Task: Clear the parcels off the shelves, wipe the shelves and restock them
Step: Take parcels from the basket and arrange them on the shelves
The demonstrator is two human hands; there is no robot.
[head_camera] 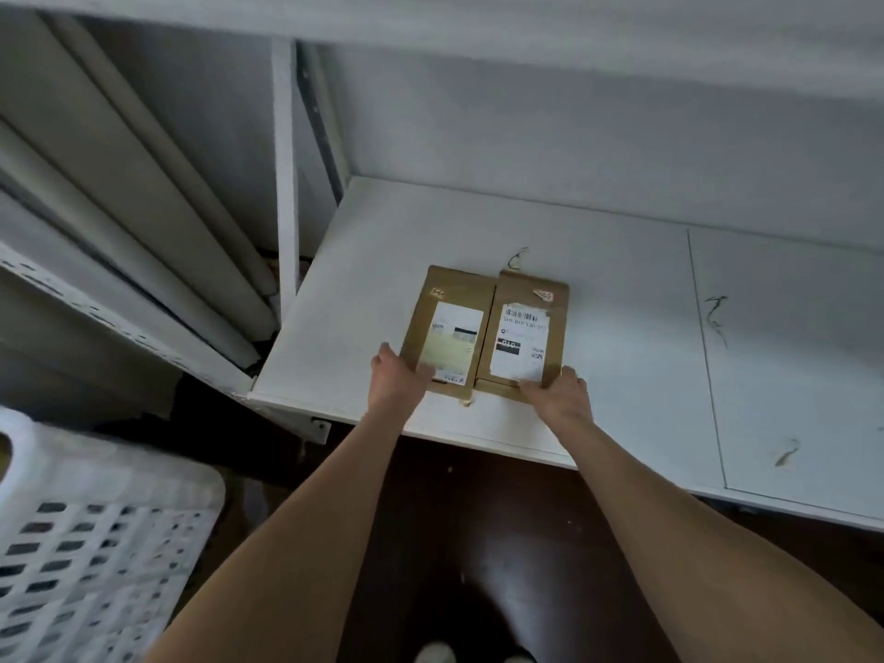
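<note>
left parcel [445, 327]: flat brown one with a white label, lying on the shelf [622, 279] towards its front edge, on the left half of the board

right parcel [524, 327]: same sort of brown packet, barcode label up, on the shelf right against the left parcel, long sides touching

left hand [394, 380]: at the shelf's front edge, closed round the near-left corner of the left parcel, thumb side lapping onto the label, fingers down the outer edge

right hand [562, 392]: also at the shelf front, clamped on the near-right corner of the right parcel, fingertips on top by the label; can't see how far anything tucks underneath

grip overall: both narrow, one corner each, nothing loose

shelf: white board, pretty grubby, dark scuff marks [716, 318] on its right part and a seam line running front to back there

post [285, 184]: white upright standing at the shelf's back-left corner

basket [95, 543]: white slotted plastic one, down below and left of the shelf, blurry

floor [430, 519]: dark, under the shelf's front edge
</note>
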